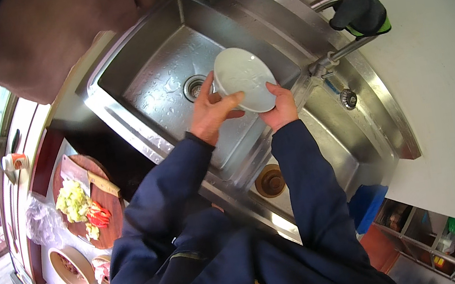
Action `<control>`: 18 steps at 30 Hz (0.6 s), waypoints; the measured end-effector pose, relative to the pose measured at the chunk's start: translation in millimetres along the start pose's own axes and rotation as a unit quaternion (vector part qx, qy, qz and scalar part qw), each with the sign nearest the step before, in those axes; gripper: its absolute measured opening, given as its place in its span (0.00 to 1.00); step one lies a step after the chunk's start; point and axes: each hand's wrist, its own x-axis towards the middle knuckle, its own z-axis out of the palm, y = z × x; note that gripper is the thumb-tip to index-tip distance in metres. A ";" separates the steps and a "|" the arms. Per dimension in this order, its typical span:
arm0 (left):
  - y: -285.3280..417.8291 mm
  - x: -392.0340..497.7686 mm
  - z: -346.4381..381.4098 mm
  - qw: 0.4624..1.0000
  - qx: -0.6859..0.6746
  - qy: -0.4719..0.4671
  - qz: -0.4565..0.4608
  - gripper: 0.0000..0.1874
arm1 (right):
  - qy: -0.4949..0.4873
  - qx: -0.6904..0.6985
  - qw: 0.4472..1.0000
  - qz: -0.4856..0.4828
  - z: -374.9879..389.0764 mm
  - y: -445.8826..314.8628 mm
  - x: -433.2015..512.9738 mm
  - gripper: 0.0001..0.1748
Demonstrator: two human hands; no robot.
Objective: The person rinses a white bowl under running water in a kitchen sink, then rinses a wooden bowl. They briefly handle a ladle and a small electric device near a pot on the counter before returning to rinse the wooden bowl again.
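Observation:
Between my two hands, a white bowl [244,78] is held tilted above the left basin of a stainless steel sink [150,78]. Its wet surface faces me. My left hand [214,113] grips the bowl's left side, the thumb lying across its near edge and the fingers beneath. On the right, my right hand [280,107] pinches the near rim with thumb on top; its other fingers are mostly hidden under the bowl. Below and left of the bowl, a drain strainer [196,88] shows in the basin floor, which is dotted with water drops.
A steel faucet [324,62] with a dark cloth [361,11] on its spout stands at right. To the left, a round wooden cutting board [108,205] carries a cleaver [80,172], chopped pale green vegetable and red pepper. A beige bowl [71,271] of meat sits nearby.

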 end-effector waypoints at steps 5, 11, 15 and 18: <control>-17.5 -3.8 -0.3 0.998 0.025 -0.037 0.043 0.49 | 0.061 0.006 0.998 0.006 6.9 1.3 -14.9 0.23; -13.6 0.7 3.6 0.998 0.016 -0.027 0.056 0.52 | 0.008 -0.017 1.000 0.005 -0.2 -6.6 -7.3 0.24; -9.2 -1.5 8.0 0.975 0.111 0.008 0.191 0.51 | 0.011 -0.009 1.000 0.002 -5.0 1.6 -1.2 0.23; -4.9 5.8 -11.8 0.994 0.088 -0.063 -0.010 0.48 | 0.005 -0.048 0.999 0.007 -2.8 3.3 -2.7 0.23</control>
